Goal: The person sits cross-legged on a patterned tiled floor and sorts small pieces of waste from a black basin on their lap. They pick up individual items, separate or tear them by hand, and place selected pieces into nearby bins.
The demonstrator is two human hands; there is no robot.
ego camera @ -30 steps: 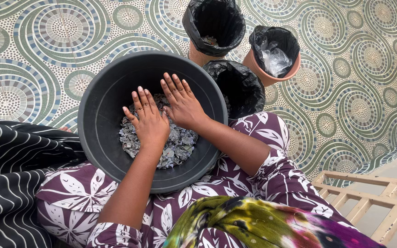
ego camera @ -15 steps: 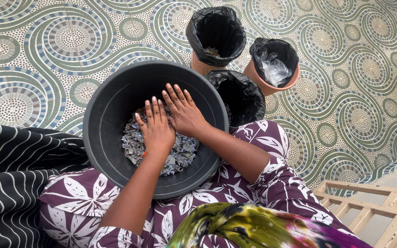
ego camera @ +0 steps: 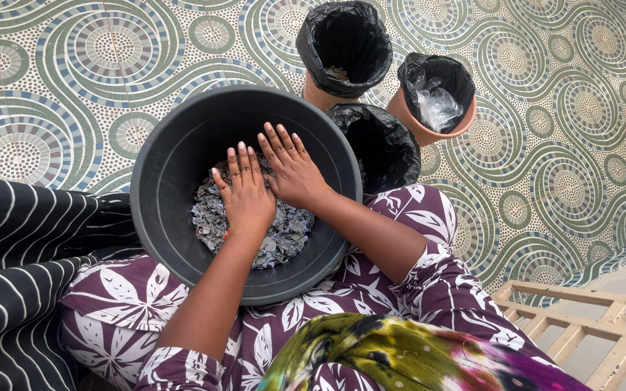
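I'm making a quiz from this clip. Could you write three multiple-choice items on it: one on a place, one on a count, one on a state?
1. Where do the grey shredded scraps lie?
A. on the tiled floor
B. in the bottom of the big black round plastic tub
C. on the wooden frame

2. How many small pots lined with black bags stand beyond the tub?
A. one
B. three
C. five

3. How are the left hand and right hand set?
A. flat, palms down, on the scraps
B. clenched on the rim
C. raised above the tub

Key: 1 B, the scraps sit inside the tub; 2 B, three lined pots show; 3 A, both hands' fingers lie spread flat.
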